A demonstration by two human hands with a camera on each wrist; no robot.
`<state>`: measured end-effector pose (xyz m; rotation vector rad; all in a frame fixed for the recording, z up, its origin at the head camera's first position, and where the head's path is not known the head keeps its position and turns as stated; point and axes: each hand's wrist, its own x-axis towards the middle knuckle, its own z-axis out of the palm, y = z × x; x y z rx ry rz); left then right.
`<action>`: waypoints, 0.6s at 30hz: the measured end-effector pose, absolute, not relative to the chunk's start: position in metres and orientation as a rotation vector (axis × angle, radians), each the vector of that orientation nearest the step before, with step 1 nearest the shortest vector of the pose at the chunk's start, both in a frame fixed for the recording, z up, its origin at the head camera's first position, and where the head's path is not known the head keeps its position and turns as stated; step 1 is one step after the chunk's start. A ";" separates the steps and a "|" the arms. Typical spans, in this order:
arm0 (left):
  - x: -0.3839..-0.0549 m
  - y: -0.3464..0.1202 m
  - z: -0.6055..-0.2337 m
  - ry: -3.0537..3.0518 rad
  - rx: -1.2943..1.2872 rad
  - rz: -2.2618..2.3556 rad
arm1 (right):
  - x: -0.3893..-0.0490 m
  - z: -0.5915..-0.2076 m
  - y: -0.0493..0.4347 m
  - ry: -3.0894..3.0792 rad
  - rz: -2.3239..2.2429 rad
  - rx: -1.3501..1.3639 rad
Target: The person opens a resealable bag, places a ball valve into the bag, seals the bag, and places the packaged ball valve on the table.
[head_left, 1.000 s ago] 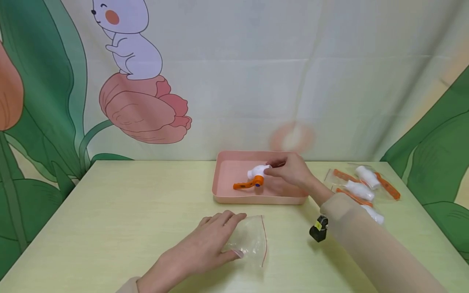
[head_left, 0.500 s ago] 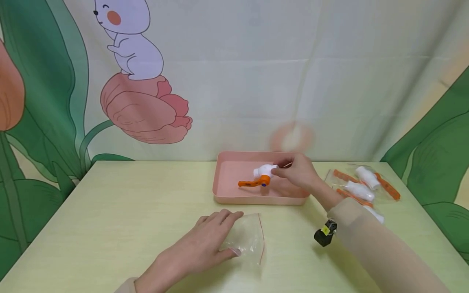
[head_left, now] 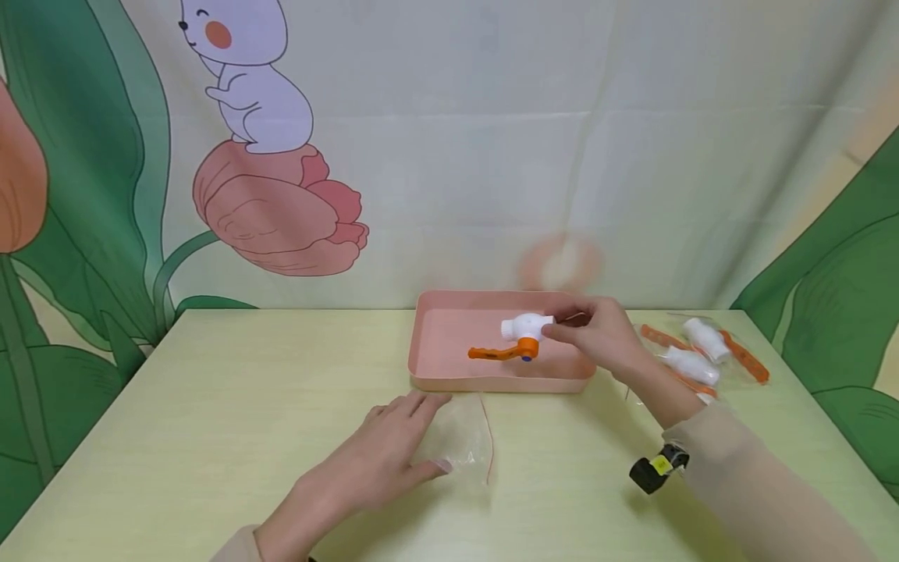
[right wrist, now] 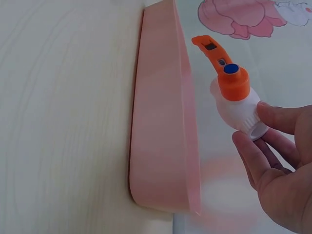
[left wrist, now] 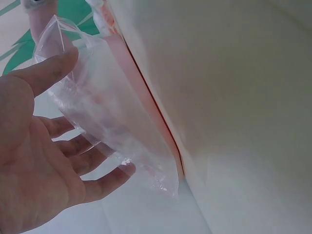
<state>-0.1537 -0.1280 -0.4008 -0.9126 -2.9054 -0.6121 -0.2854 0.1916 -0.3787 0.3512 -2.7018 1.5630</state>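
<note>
My right hand (head_left: 597, 332) pinches one end of a white plastic ball valve (head_left: 527, 328) with an orange lever handle. In the right wrist view thumb and fingers grip the ribbed end of the ball valve (right wrist: 239, 109), its lever pointing away. In the head view it overlaps the inside of the pink tray (head_left: 442, 336). Near the front, my left hand (head_left: 372, 453) has its thumb and fingers spread apart at a clear zip bag (head_left: 463, 441) with a red seal line. The left wrist view shows the zip bag (left wrist: 112, 102) lying across the fingers, with the thumb against its edge.
Several bagged white valves (head_left: 691, 364) with orange handles lie on the table's right side, partly behind the right forearm. A small black camera (head_left: 660, 468) sits at the right wrist. A printed curtain (head_left: 449, 156) hangs behind the table's back edge.
My right hand has moved to the right with the ball valve, across the tray. The left hand and the zip bag have shifted slightly left and away from me.
</note>
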 end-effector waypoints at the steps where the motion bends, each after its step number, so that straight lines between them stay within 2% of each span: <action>1: -0.154 -0.129 -0.401 -2.902 -0.904 -0.618 | -0.283 -0.378 0.193 -2.694 1.570 0.360; 18: -0.164 -0.138 -0.401 -2.859 -0.835 -0.638 | -0.241 -0.367 0.210 -2.670 1.665 0.494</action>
